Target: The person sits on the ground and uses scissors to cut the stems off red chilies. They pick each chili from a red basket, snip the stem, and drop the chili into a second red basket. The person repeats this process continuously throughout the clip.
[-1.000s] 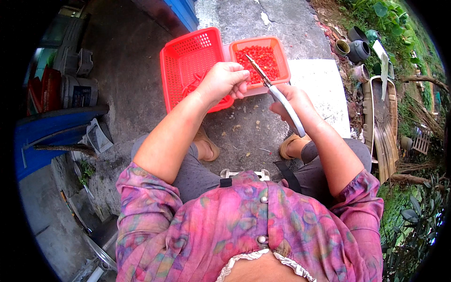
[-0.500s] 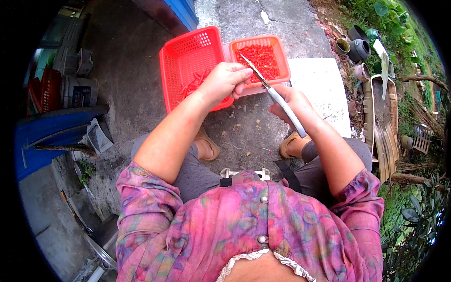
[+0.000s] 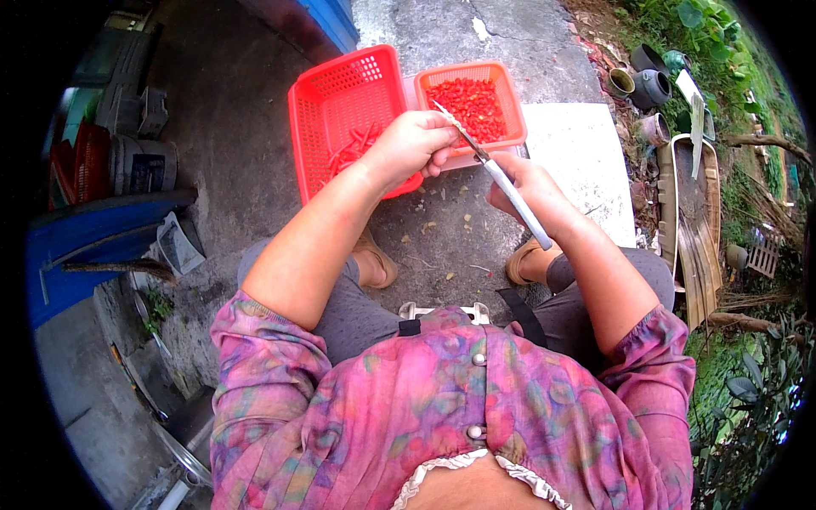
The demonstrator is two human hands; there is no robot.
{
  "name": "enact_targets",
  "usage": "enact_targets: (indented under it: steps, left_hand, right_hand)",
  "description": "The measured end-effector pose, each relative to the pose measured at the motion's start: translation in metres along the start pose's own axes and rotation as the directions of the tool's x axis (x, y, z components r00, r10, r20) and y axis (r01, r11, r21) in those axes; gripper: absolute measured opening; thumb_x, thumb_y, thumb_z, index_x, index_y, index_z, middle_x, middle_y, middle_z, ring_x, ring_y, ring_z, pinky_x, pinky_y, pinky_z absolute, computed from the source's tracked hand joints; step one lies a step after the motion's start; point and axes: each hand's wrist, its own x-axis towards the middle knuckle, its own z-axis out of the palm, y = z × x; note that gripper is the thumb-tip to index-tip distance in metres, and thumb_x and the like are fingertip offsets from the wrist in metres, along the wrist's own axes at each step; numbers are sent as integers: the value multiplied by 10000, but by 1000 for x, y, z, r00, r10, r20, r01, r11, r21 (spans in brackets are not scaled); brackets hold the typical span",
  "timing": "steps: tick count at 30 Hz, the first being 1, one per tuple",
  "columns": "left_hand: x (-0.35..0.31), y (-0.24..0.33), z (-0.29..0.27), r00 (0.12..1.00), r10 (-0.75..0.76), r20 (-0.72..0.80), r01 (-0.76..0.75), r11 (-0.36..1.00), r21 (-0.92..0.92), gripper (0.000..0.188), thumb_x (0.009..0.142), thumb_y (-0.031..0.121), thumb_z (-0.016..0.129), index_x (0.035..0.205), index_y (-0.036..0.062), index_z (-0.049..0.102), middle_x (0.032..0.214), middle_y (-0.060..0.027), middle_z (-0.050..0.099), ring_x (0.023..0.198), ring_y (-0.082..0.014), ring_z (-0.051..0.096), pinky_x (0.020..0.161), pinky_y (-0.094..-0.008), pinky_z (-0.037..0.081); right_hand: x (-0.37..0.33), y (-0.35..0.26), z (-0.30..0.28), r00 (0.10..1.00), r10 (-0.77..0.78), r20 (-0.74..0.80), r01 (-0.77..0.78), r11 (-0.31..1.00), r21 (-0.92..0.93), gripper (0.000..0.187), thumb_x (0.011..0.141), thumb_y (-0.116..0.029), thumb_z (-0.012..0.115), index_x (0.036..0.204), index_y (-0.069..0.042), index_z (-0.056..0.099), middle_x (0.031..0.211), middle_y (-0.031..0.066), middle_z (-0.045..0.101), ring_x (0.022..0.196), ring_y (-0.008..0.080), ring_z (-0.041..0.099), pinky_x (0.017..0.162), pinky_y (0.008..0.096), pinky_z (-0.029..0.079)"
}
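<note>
My right hand [image 3: 529, 189] is wrapped round a pair of scissors with a white handle [image 3: 520, 204]. Their blades [image 3: 459, 127] point up and left, over the smaller orange-red basket [image 3: 518, 110] of chopped red chilies [image 3: 472, 104]. Close beside the blades, my left hand [image 3: 415, 144] is closed in a pinch; what its fingers hold is hidden. Under and beyond that hand stands a larger red basket [image 3: 308, 110], with several whole red chilies [image 3: 355, 146] at its near end. The left wrist covers part of them.
A white board [image 3: 578, 170] lies to the right of the baskets. Pots [image 3: 650, 87] and a long tan trough [image 3: 680, 195] line the right side by plants. At left are a white bucket [image 3: 149, 166] and a blue object [image 3: 110, 246]. Small scraps dot the concrete between my feet.
The scissors' handle has drawn together and looks narrower, with the blades closer to one another. Both hands have stayed nearly in place.
</note>
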Motion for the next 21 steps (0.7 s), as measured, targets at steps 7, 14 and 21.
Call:
enact_targets:
  steps: [7,14,21]
  left_hand:
    - [7,-4,2,998,27,-52,-31,998,-62,247,926,215,514,725,74,533,531,18,487,434,-76,457,412,-208,356]
    - [31,-10,-51,935,259,-243,-182,937,297,149,866,178,592,836,33,609,620,-1,563,502,-88,518,460,-222,423]
    - [39,-100,-168,885,72,-460,423,287,859,331,776,141,659,1086,36,616,956,-201,650,880,-290,643,773,-371,504]
  right_hand:
    - [-2,-1,-2,995,87,-48,-82,993,81,307,723,-58,637,1027,-52,597,634,38,571,494,112,538,441,271,408]
    - [4,9,-9,978,200,-63,-183,962,204,347,745,-40,622,1084,-23,550,685,6,543,506,97,521,440,240,432]
    - [2,-1,-8,989,126,-73,-108,971,215,344,739,-52,635,1077,-42,572,636,28,544,522,102,532,457,255,430]
